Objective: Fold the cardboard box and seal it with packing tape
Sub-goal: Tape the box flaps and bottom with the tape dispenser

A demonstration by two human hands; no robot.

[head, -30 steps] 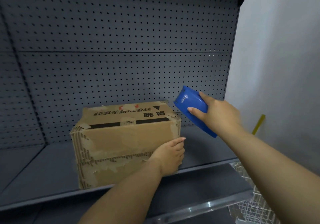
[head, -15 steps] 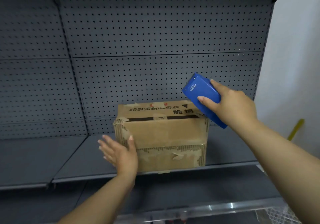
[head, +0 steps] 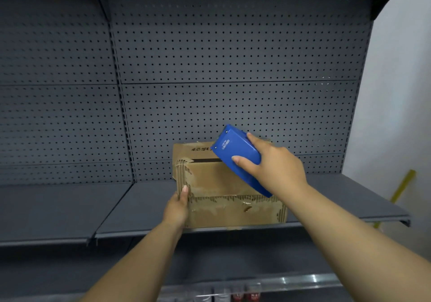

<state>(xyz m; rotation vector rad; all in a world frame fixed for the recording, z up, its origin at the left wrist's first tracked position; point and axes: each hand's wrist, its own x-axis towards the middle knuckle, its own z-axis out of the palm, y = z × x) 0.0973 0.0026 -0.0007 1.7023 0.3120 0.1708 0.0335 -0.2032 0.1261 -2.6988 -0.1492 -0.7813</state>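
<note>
A worn brown cardboard box stands closed on the grey shelf, its faces scuffed with torn tape marks and a black strip along the top front edge. My left hand rests against the box's front left corner, thumb up along the edge. My right hand grips a blue tape dispenser, holding it tilted over the box's top right, in front of the upper front edge.
A dark pegboard wall backs the shelf. A white wall with a yellow strip lies to the right. A lower shelf rail with small items under it runs near the bottom.
My left hand went from the box's right side, swung open to the left, and now touches the left front corner. The dispenser has come down over the box top.
</note>
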